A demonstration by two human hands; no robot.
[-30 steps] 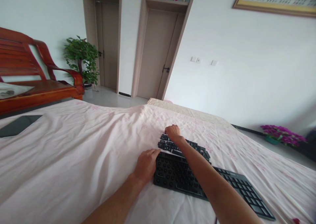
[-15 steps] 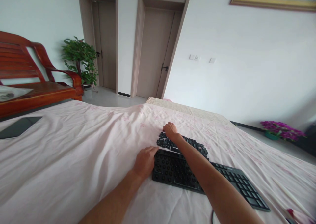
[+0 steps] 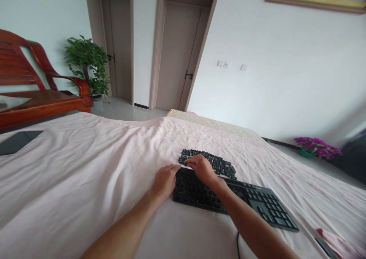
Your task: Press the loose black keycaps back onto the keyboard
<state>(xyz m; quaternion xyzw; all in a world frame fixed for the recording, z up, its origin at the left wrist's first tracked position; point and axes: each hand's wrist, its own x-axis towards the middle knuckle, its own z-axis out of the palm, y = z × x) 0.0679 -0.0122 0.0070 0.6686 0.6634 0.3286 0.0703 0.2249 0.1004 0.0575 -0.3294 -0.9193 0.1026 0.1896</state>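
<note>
Had R hand (image 3: 201, 168) over keycaps (image 3: 219, 163), just beyond kbd (image 3: 196, 192).
Rested L hand (image 3: 165, 181) at kbd's far-left corner; saw both hands' fingers part-bent, couldn't tell grip. Poss. risked scattering caps via wrist brush.

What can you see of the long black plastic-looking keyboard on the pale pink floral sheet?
The keyboard lies flat, slanted, on the sheet. Its left section lacks keycaps, showing small round mounts; its right end has keys in place. The bare left hand touches its upper-left corner; the right forearm crosses over it, hiding part of the middle. A thin black cable shows below its near edge; any join is hidden.
</note>
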